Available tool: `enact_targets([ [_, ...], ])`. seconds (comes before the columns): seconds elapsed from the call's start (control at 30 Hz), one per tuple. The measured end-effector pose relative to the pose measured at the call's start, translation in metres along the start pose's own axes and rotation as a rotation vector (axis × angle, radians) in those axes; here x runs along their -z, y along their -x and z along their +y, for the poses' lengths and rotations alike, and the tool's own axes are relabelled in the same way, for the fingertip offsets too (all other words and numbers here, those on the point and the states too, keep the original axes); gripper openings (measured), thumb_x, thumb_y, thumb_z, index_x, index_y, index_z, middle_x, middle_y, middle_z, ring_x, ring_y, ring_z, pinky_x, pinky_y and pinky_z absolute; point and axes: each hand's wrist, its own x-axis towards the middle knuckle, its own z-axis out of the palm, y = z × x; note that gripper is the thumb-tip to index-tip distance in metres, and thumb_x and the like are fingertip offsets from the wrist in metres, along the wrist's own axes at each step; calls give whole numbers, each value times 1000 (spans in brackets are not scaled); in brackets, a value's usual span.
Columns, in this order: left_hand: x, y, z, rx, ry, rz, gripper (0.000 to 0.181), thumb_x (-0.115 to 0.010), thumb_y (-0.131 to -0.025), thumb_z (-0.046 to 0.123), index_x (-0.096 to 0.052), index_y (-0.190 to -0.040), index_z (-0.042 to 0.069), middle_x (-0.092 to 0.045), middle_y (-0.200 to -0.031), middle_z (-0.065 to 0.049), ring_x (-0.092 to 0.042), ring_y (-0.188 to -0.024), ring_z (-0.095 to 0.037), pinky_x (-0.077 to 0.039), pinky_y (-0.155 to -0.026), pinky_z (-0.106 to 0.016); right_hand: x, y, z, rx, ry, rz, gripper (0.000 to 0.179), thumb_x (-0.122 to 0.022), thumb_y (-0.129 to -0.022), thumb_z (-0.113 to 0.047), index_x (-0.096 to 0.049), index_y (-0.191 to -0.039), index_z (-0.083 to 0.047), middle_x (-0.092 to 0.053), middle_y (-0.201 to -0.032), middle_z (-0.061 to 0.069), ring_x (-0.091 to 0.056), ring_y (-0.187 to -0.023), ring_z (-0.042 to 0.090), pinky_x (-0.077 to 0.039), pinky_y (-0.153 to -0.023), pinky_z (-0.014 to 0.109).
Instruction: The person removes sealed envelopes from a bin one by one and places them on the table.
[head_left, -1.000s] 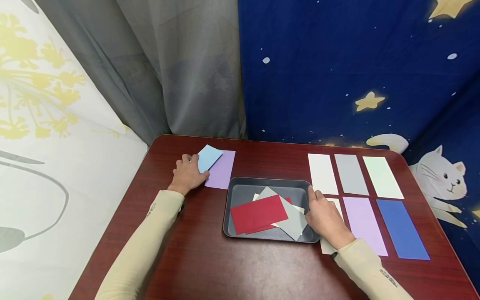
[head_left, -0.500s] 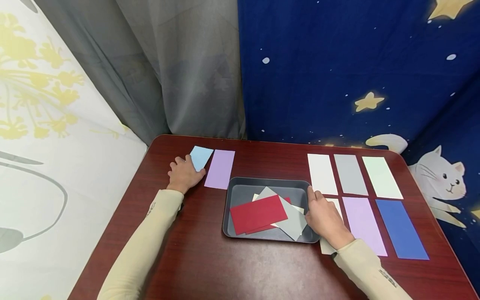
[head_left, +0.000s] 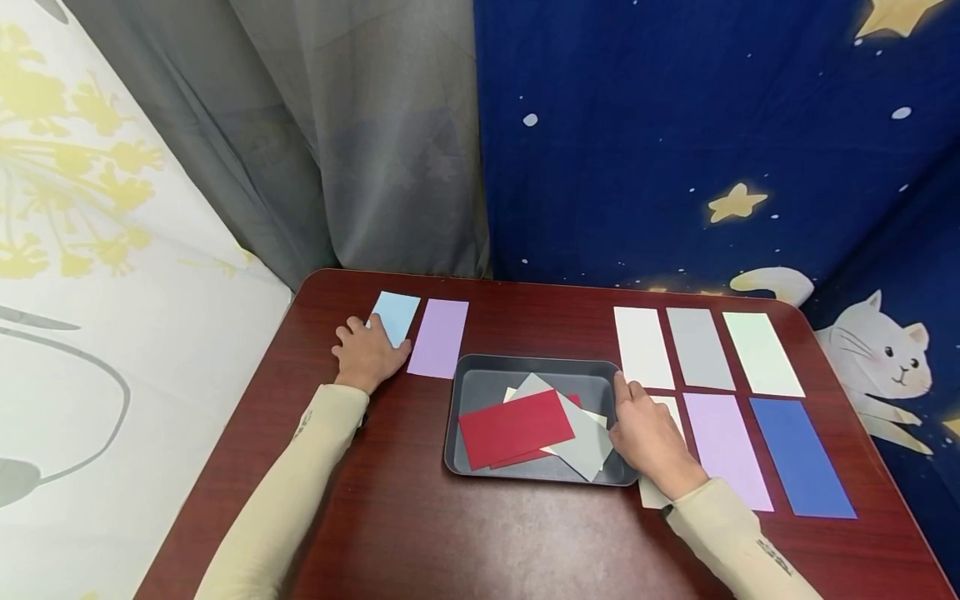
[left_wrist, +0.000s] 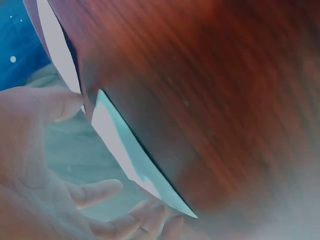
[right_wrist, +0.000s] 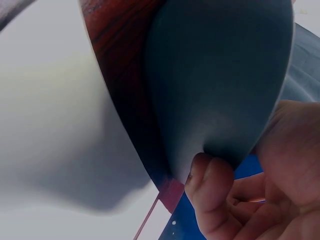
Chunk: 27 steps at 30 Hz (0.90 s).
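Note:
At the back left, my left hand (head_left: 367,357) lies over the near part of a light blue card (head_left: 397,315), fingers spread. In the left wrist view the card (left_wrist: 127,145) lies close to the fingertips, with the thumb apart from it. A purple card (head_left: 438,337) lies flat just right of it, near the thumb. My right hand (head_left: 651,433) grips the right rim of a dark grey tray (head_left: 480,385); the right wrist view shows fingertips against the tray's outer wall (right_wrist: 220,75). Red cards (head_left: 517,427), a grey card (head_left: 588,442) and cream pieces overlap inside the tray.
Right of the tray, cards lie in two rows: white (head_left: 643,346), grey (head_left: 700,346) and pale green (head_left: 763,354) behind; cream (head_left: 655,493), partly hidden by my right hand, lilac (head_left: 727,450) and blue (head_left: 802,458) in front. Curtains hang behind the brown table (head_left: 420,533).
The light blue card has moved left off the purple card and turned to lie nearly parallel beside it. My left hand has shifted slightly left. The right hand and tray have stayed put.

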Motion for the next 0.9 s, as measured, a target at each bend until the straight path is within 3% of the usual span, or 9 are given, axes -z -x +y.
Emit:
enact_targets([
  [0.27,5,20,28,-160,-1,124,70,-61,-103,41,-48,-149,-9,-43,-147,-38,-45,-129,-57,-50,-92,-74,1,0,0,-5,1,5,72,-73,-78,9,-51,-145,24,-65,-114,36,-61,-55,37,-55,-52,48],
  [0.4,11,37,49,-256,9,161,70,-65,-102,39,-50,-153,-7,-47,-148,-35,-48,-127,-55,-53,-88,-71,0,0,0,-3,0,10,71,-72,-78,9,-51,-145,24,-65,-113,36,-62,-56,38,-55,-53,49],
  [0.57,14,64,71,-419,43,222,68,-73,-99,34,-55,-151,-5,-53,-145,-31,-53,-123,-53,-54,-86,-67,0,0,0,-3,-1,9,71,-72,-78,9,-51,-145,24,-65,-113,37,-62,-57,38,-55,-54,50],
  [0.9,9,106,97,-651,42,193,67,-83,-95,30,-59,-150,0,-55,-148,-24,-53,-133,-46,-51,-95,-62,0,0,0,-1,-9,7,72,-71,-78,10,-51,-145,24,-65,-114,37,-64,-58,39,-56,-54,50],
])
